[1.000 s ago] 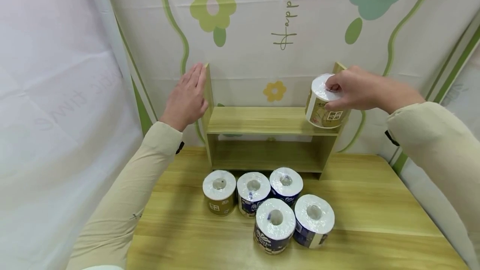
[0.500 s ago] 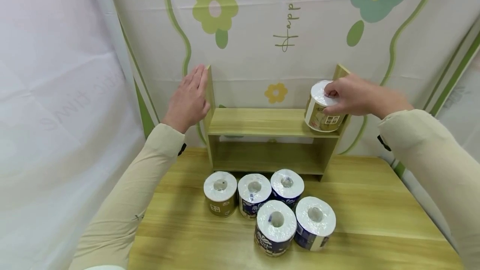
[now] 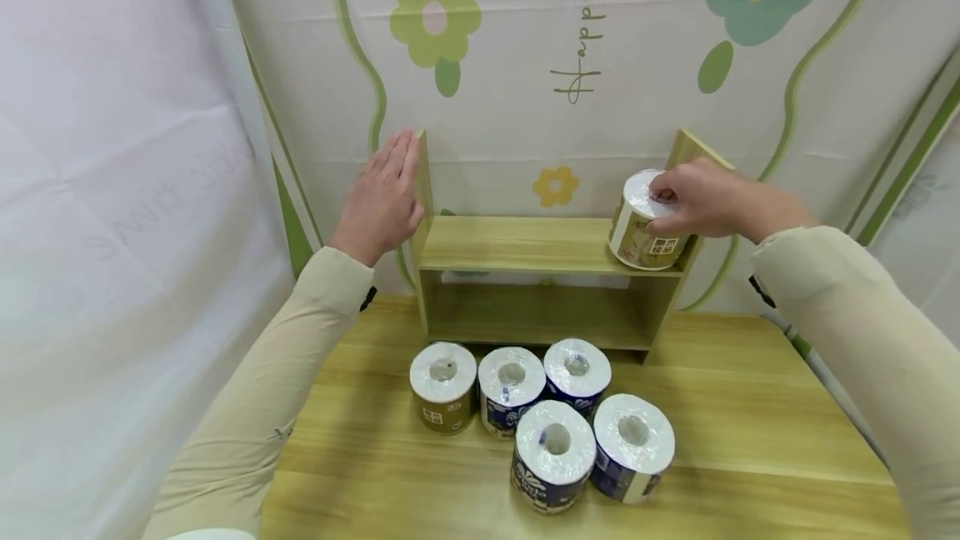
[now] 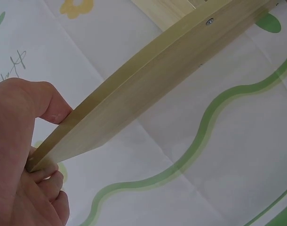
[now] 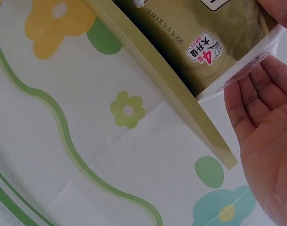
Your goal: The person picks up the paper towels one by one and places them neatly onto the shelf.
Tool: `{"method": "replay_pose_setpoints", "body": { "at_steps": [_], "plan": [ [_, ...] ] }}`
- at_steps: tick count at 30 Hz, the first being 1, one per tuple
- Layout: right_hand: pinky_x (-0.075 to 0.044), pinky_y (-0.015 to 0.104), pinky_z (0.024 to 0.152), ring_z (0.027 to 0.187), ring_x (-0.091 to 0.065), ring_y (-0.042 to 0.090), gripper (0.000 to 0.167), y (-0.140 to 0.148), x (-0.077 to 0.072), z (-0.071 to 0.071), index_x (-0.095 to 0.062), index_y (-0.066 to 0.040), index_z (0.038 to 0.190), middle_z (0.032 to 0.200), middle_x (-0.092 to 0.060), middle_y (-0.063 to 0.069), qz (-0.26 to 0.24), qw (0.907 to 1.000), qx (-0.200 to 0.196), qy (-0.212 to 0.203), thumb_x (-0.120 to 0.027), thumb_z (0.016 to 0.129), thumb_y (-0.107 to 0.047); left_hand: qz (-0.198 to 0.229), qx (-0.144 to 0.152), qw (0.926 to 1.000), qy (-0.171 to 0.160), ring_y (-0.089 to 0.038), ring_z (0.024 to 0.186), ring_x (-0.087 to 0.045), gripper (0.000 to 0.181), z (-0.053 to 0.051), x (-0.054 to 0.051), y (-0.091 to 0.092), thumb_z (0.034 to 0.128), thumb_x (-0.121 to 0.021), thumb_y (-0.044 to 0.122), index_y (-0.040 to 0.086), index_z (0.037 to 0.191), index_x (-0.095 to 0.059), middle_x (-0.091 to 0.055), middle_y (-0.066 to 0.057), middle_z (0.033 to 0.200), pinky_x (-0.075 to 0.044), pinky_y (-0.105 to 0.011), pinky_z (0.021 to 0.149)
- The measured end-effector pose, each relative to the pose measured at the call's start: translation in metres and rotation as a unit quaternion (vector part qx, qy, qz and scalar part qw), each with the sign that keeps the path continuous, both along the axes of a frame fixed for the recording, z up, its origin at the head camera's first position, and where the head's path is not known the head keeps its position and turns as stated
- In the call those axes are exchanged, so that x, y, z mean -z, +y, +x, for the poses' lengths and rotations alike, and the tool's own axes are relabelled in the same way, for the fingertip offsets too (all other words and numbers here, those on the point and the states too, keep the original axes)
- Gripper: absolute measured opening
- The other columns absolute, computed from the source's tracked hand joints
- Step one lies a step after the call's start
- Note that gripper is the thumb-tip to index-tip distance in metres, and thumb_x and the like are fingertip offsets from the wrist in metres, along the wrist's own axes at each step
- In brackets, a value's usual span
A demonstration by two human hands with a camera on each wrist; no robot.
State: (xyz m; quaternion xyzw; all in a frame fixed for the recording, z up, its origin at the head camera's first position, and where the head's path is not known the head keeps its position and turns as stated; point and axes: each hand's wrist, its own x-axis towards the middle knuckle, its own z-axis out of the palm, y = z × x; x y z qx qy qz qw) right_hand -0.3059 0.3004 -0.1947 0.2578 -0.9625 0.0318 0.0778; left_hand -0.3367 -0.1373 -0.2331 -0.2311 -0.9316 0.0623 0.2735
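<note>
My right hand (image 3: 705, 200) grips a gold-wrapped paper roll (image 3: 636, 238) by its top, the thumb on its side, at the right end of the upper shelf (image 3: 517, 242). In the right wrist view the roll (image 5: 219, 42) is beside the shelf's side panel (image 5: 167, 80), with my right hand (image 5: 268, 108) at its end. My left hand (image 3: 380, 200) holds the top of the left side panel (image 3: 424, 182); the left wrist view shows the thumb of my left hand (image 4: 26, 146) on one face of that panel (image 4: 115, 108) and curled fingers at the other.
On the wooden table (image 3: 750, 407), in front of the shelf, stand another gold-wrapped roll (image 3: 444, 390) and several blue-wrapped rolls, among them one at the front (image 3: 553, 461) and one at the right (image 3: 633, 448). A printed cloth (image 3: 495, 107) hangs behind.
The roll in my right hand has come down to the right end of the upper shelf. My left hand stays at the left panel, and the head view has shifted slightly.
</note>
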Motion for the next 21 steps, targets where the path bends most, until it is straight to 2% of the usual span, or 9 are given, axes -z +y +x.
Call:
{"method": "replay_pose_setpoints", "body": {
  "at_steps": [13,17,21],
  "plan": [
    [-0.033,0.025,0.056,0.064,-0.043,0.013,0.024,0.002,0.013,-0.011,-0.061,-0.012,0.082,0.068,-0.050,-0.002,0.004,1.0000,-0.005,0.003,-0.084,0.084,-0.019,0.002,-0.003,1.0000,0.003,-0.040,0.164,-0.020,0.071,0.001,0.001,0.002,0.1028,-0.045,0.013,-0.013,0.163,-0.017,-0.021,-0.029,0.173,-0.017,-0.046,0.136],
    [-0.037,0.026,0.056,0.066,-0.048,0.015,0.019,0.003,0.014,-0.012,-0.067,-0.007,0.090,0.073,-0.058,0.001,0.000,1.0000,-0.003,-0.002,-0.083,0.086,-0.018,0.002,-0.003,1.0000,0.003,-0.040,0.164,-0.020,0.071,0.001,0.001,0.002,0.1025,-0.045,0.013,-0.013,0.163,-0.018,-0.021,-0.029,0.173,-0.017,-0.046,0.137],
    [-0.041,0.028,0.057,0.068,-0.051,0.017,0.024,0.004,0.014,-0.012,-0.072,-0.002,0.101,0.078,-0.065,0.003,0.002,1.0000,-0.002,0.001,-0.083,0.088,-0.019,0.001,-0.001,1.0000,0.008,-0.040,0.164,-0.021,0.070,0.000,0.000,0.002,0.1021,-0.044,0.012,-0.013,0.163,-0.019,-0.022,-0.029,0.173,-0.018,-0.046,0.136]
  ]
}}
